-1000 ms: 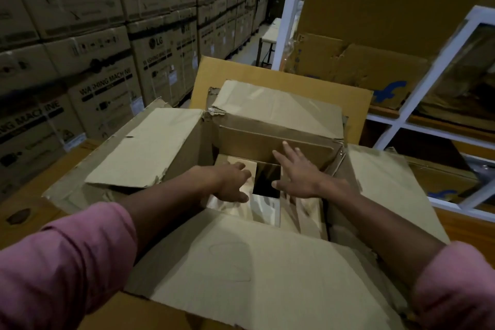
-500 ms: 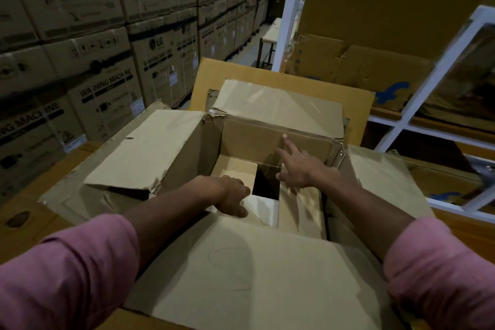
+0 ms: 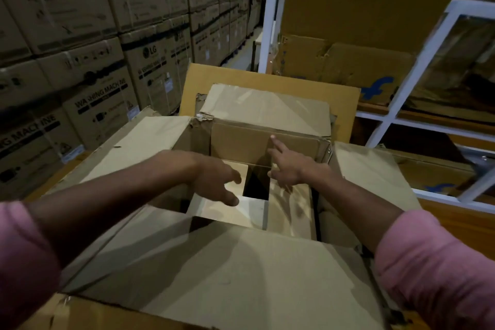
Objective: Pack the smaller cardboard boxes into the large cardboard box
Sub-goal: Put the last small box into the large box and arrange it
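Both hands reach into the large cardboard box, whose flaps lie folded outward. The left hand hovers with fingers loosely spread above the smaller cardboard boxes inside; the right hand, fingers apart, points toward the box's far wall.

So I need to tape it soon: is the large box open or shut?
Open: the large box has all four flaps spread outward, both hands reaching inside.

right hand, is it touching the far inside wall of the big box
Cannot tell. In the head view the right hand reaches toward the far wall, index fingertip overlapping it, but depth is unclear.
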`<action>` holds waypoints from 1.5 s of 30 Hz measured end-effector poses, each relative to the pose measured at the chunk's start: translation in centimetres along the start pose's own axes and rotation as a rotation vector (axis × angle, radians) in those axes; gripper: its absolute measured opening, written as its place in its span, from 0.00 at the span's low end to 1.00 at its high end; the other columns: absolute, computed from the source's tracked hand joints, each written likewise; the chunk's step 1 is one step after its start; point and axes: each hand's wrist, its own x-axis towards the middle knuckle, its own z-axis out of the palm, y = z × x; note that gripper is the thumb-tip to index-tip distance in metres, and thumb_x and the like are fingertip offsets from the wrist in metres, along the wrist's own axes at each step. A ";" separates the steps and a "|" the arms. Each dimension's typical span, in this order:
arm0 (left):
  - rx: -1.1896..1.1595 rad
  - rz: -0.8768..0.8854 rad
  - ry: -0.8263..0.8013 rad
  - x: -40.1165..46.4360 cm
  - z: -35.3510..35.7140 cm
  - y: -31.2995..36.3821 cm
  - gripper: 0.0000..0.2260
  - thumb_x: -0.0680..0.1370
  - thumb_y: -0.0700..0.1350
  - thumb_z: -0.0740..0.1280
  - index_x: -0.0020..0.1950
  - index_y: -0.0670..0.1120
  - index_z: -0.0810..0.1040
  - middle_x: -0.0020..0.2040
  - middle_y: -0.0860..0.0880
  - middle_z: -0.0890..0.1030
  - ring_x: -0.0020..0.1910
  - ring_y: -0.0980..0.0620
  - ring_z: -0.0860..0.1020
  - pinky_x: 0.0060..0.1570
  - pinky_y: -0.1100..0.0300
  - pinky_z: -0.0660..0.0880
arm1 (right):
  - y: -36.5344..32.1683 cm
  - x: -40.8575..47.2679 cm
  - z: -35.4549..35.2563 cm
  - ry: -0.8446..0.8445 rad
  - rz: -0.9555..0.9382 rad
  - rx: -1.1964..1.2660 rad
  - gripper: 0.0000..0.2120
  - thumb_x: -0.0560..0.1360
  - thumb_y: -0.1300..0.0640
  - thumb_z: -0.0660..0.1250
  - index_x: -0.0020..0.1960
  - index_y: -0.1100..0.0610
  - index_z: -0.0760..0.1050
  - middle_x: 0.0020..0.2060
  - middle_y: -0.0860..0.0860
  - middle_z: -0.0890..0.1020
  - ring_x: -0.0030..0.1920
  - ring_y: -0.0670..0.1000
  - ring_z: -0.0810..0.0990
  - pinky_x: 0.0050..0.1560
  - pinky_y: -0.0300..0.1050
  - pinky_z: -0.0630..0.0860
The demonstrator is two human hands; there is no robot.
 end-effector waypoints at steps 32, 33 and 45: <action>-0.022 0.233 0.084 12.9 4.1 8.2 0.32 0.81 0.50 0.67 0.82 0.56 0.56 0.82 0.49 0.55 0.73 0.40 0.69 0.69 0.43 0.69 | 3.1 -6.4 -1.8 0.012 -0.091 -0.269 0.10 0.80 0.54 0.67 0.59 0.55 0.80 0.52 0.56 0.82 0.48 0.55 0.80 0.47 0.47 0.76; -0.021 0.216 0.078 13.0 4.3 8.1 0.31 0.80 0.50 0.68 0.81 0.55 0.58 0.81 0.48 0.58 0.71 0.41 0.70 0.68 0.43 0.70 | 3.4 -6.5 -1.4 0.005 -0.084 -0.263 0.10 0.80 0.55 0.66 0.60 0.55 0.80 0.52 0.56 0.82 0.49 0.55 0.81 0.47 0.48 0.77; -0.206 0.028 0.095 12.3 5.4 5.3 0.20 0.83 0.52 0.64 0.73 0.48 0.69 0.60 0.45 0.80 0.56 0.48 0.79 0.60 0.50 0.76 | 3.3 -4.9 0.0 -0.042 -0.048 -0.127 0.24 0.82 0.54 0.62 0.77 0.52 0.66 0.74 0.57 0.71 0.71 0.61 0.71 0.68 0.61 0.72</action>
